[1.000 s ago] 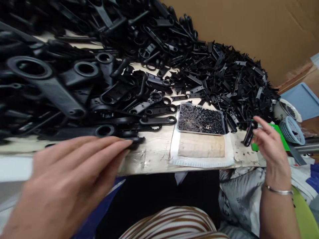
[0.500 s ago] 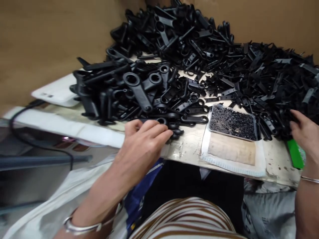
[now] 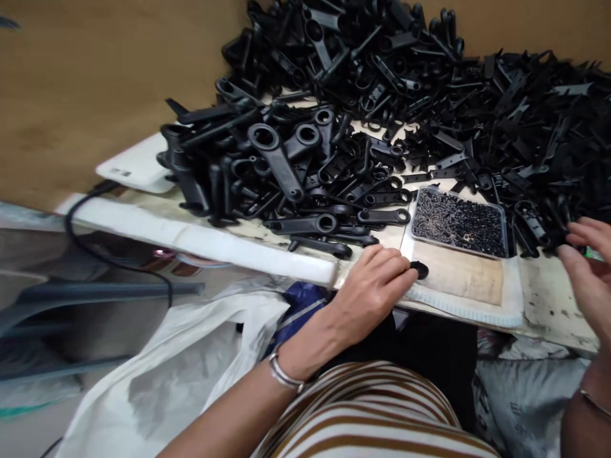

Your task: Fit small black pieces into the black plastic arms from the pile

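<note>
My left hand (image 3: 375,286) is closed on a black plastic lever part (image 3: 420,270). Only the part's rounded ring end shows past my fingers, over the left edge of a wooden pad (image 3: 463,280); the rest is hidden in my grip. Just behind the pad stands a clear shallow tray (image 3: 458,222) of small black pieces. My right hand (image 3: 589,273) is at the right edge of the view, thumb and fingers apart, beside the loose black parts. Bits of a green object (image 3: 593,254) show behind it, largely covered.
A heap of black ring-ended levers (image 3: 281,159) covers the table's left and back. Thinner black pieces (image 3: 529,127) are piled at right. A white device (image 3: 138,165) with a black cable (image 3: 71,222) sits at left. White bags (image 3: 191,375) hang below the edge.
My left hand has moved right from the lever heap to the pad, bringing a black lever part with it. My right hand has shifted slightly right and now covers most of the green object.
</note>
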### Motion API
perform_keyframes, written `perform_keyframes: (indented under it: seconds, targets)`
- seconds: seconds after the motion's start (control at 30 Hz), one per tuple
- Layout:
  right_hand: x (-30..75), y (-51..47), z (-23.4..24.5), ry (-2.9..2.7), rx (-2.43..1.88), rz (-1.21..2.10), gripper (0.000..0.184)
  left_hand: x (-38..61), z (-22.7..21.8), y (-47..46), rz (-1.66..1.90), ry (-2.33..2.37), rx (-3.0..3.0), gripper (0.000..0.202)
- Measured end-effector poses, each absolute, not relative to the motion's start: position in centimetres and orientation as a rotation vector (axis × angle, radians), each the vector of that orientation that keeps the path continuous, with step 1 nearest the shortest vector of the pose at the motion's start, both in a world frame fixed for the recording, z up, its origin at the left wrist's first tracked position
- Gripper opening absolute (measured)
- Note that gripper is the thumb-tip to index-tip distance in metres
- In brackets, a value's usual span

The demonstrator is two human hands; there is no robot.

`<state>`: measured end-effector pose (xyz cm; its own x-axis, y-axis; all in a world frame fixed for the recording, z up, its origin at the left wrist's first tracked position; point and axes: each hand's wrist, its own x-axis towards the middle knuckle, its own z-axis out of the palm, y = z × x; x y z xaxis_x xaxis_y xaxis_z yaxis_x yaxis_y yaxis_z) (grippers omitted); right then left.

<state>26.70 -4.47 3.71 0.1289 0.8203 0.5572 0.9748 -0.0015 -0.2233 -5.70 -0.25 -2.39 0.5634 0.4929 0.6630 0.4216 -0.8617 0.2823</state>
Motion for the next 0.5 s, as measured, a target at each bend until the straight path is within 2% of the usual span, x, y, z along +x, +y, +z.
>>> perform_keyframes:
  seconds: [0.3,0.5]
  targets:
    - [20.3,-2.6,2.7,-2.134,-1.662,0.049,0.025,-5.1,-3.4,-1.0,1.188,0.813,2.677,0.021]
    - [18.7,1.5,2.5,-2.38,-1.858,0.084,0.022,-6.2,-3.1,-1.2,1.065,0.964,2.695,0.019]
